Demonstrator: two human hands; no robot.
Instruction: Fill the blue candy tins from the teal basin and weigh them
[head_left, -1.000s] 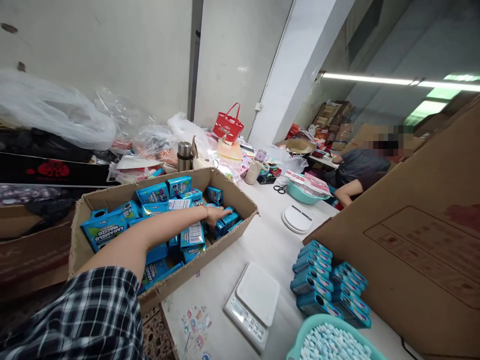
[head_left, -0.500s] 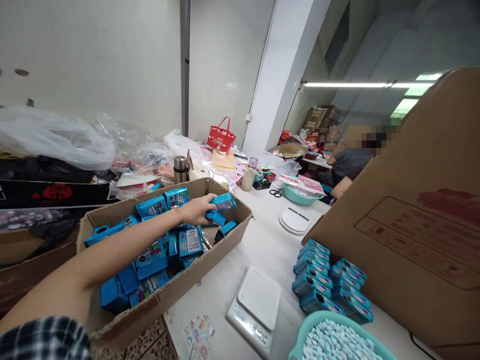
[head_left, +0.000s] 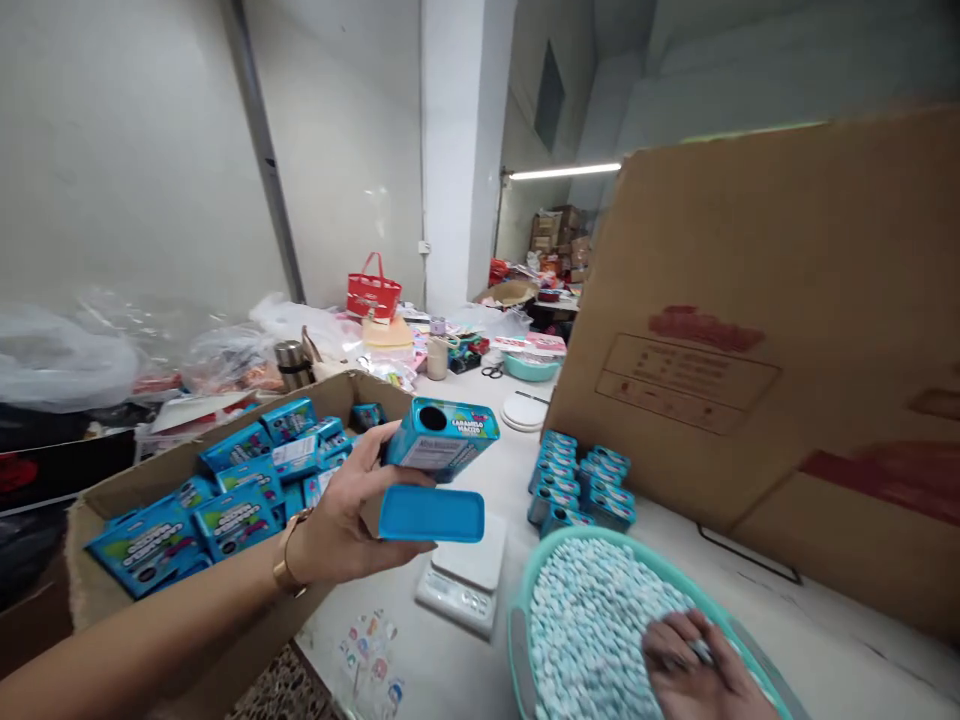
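Note:
My left hand (head_left: 337,515) is closed around two blue candy tins above the kitchen scale (head_left: 469,570). The upper candy tin (head_left: 446,440) shows a dark round opening and a printed label. The lower candy tin (head_left: 433,514) turns a plain blue face to me. Over a turquoise basin (head_left: 517,640) full of small pale blue and white candies (head_left: 592,610) is my right hand (head_left: 694,665), its fingers curled with a pale candy showing between them. How many candies it holds is hidden.
On the left, a cardboard box (head_left: 90,500) holds many blue tins (head_left: 236,515). Rows of tins (head_left: 556,480) stand behind the basin. A big cardboard carton (head_left: 705,390) walls the right side. Further back are a white round-topped scale (head_left: 525,410), scissors (head_left: 492,371) and a red bag (head_left: 373,297).
My left hand has come out of the cardboard box toward me with two tins. My right hand has entered the view at the basin. The camera view has swung right.

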